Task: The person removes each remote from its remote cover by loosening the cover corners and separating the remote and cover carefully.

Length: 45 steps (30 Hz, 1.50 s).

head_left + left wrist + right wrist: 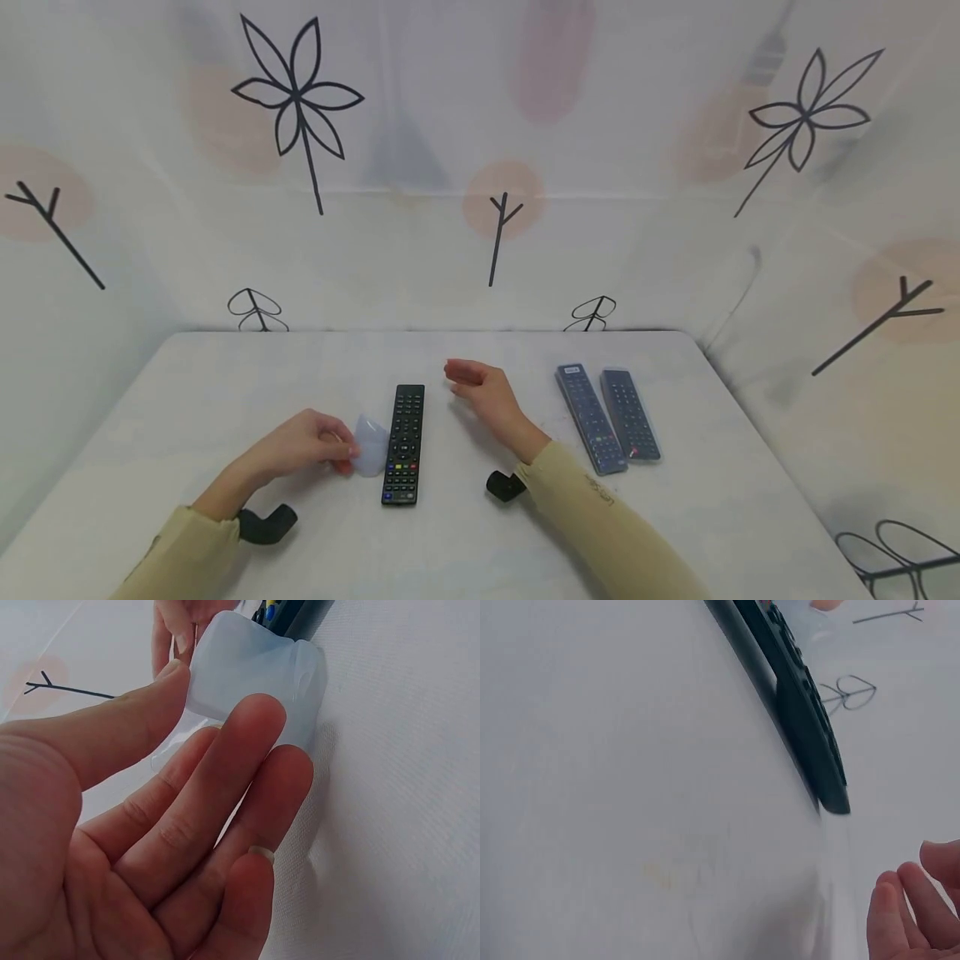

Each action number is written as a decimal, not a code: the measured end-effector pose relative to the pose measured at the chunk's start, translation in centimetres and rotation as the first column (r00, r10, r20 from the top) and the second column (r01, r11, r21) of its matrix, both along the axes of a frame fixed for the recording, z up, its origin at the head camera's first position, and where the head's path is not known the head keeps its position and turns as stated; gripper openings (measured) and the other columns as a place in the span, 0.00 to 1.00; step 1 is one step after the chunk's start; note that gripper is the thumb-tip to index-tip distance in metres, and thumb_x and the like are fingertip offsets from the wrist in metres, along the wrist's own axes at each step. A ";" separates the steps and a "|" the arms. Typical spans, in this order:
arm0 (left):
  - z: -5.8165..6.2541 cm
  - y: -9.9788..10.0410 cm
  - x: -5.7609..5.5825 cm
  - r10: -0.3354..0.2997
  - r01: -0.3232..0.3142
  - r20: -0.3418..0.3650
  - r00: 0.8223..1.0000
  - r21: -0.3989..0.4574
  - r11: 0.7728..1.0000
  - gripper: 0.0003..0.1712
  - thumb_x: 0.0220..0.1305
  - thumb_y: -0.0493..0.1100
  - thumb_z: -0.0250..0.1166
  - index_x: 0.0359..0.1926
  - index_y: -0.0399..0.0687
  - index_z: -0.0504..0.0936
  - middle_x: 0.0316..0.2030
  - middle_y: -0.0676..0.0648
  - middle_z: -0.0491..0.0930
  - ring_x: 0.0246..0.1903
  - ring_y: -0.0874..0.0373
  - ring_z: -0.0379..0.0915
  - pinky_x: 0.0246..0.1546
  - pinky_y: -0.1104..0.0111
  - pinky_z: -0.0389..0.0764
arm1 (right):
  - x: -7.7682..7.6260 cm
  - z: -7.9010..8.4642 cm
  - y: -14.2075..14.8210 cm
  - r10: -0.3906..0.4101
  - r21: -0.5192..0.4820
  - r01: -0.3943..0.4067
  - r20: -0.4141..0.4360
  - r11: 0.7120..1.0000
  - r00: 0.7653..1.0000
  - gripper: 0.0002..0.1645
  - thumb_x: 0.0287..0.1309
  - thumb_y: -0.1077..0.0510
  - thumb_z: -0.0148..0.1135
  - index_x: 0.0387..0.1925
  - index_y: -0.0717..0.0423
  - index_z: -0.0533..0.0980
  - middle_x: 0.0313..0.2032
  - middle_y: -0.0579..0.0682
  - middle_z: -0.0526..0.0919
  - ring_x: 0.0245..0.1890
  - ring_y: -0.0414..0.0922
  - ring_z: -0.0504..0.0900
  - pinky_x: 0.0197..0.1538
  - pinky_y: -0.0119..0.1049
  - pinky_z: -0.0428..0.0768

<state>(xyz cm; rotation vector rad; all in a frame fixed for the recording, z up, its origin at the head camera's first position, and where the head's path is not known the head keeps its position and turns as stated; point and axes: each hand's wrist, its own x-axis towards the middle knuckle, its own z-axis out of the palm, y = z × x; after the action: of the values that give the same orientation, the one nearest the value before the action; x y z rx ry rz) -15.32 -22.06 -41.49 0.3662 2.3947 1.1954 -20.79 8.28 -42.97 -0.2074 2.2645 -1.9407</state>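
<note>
A black remote control (403, 446) lies buttons up on the white table between the hands. A translucent pale plastic sleeve or bag (371, 447), slightly crumpled, sits against its left side. The left hand (311, 444) has its fingertips right at the sleeve's left edge. In the left wrist view the thumb (161, 697) and loosely bent fingers (255, 735) are apart, overlapping the plastic (244, 667). To the right of the remote's far end, the right hand (491, 402) hovers with relaxed fingers and nothing in it. Its fingertips (885, 900) are beside the remote's end (814, 742) in the right wrist view.
Two more remotes in clear plastic covers, a longer one (591, 418) and a shorter one (631, 415), lie side by side beyond the right forearm. Patterned cloth (420, 258) surrounds the table (315, 550) at the back and sides. Black straps circle both wrists.
</note>
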 end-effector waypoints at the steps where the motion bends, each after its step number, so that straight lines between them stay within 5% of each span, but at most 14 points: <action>1: 0.0 0.0 0.0 -0.002 0.002 0.000 1.000 0.005 1.000 0.14 0.63 0.48 0.70 0.39 0.39 0.85 0.27 0.49 0.85 0.31 0.55 0.81 0.37 0.62 0.77 | 0.1 0.1 0.4 -0.010 -0.002 0.010 0.004 1.000 1.000 0.25 0.65 0.69 0.60 0.64 0.60 0.74 0.57 0.52 0.81 0.60 0.47 0.77 0.61 0.42 0.74; 11: -0.5 0.1 -0.1 -0.019 0.019 -0.008 1.000 0.045 0.999 0.14 0.63 0.46 0.70 0.40 0.39 0.83 0.27 0.48 0.84 0.30 0.54 0.79 0.34 0.64 0.76 | 0.4 0.1 5.8 -0.117 -0.021 0.117 0.003 0.993 0.993 0.19 0.62 0.69 0.62 0.55 0.60 0.80 0.52 0.57 0.84 0.55 0.49 0.81 0.57 0.40 0.78; 22: -0.9 0.4 0.0 -0.008 0.009 -0.015 1.000 0.029 1.000 0.13 0.62 0.47 0.70 0.39 0.41 0.82 0.26 0.50 0.83 0.30 0.54 0.77 0.33 0.64 0.74 | 2.6 1.1 13.7 -0.255 0.161 0.260 -0.051 0.952 0.966 0.19 0.65 0.67 0.59 0.57 0.61 0.78 0.53 0.58 0.83 0.57 0.51 0.79 0.49 0.28 0.78; 29: -0.7 0.4 0.2 0.010 -0.010 -0.004 1.000 0.012 1.000 0.13 0.62 0.47 0.70 0.39 0.42 0.82 0.26 0.50 0.83 0.30 0.54 0.76 0.33 0.63 0.72 | 3.8 1.3 17.3 -0.322 0.271 0.323 -0.052 0.907 0.945 0.22 0.69 0.64 0.57 0.63 0.58 0.74 0.59 0.57 0.79 0.60 0.51 0.76 0.61 0.43 0.74; 38: -0.5 0.3 0.2 0.008 -0.008 -0.009 1.000 0.014 1.000 0.12 0.61 0.46 0.71 0.39 0.42 0.82 0.26 0.50 0.82 0.29 0.54 0.75 0.32 0.65 0.71 | 4.3 1.0 18.7 -0.330 0.384 0.335 -0.080 0.861 0.941 0.25 0.66 0.65 0.58 0.64 0.62 0.72 0.61 0.62 0.76 0.62 0.56 0.74 0.62 0.50 0.73; 45: -0.5 0.2 0.5 0.016 -0.016 -0.014 1.000 0.014 1.000 0.12 0.61 0.45 0.71 0.39 0.42 0.82 0.26 0.50 0.82 0.29 0.55 0.74 0.32 0.65 0.72 | 3.8 0.2 18.3 -0.211 0.507 0.246 -0.126 0.826 0.969 0.28 0.61 0.69 0.63 0.64 0.64 0.72 0.61 0.66 0.75 0.62 0.60 0.74 0.61 0.52 0.73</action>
<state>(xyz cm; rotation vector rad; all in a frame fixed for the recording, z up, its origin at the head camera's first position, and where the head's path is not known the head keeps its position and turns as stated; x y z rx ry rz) -14.84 -21.83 -41.97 0.3613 2.4065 1.2209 -17.02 26.62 -42.74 0.0751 2.8673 -1.3328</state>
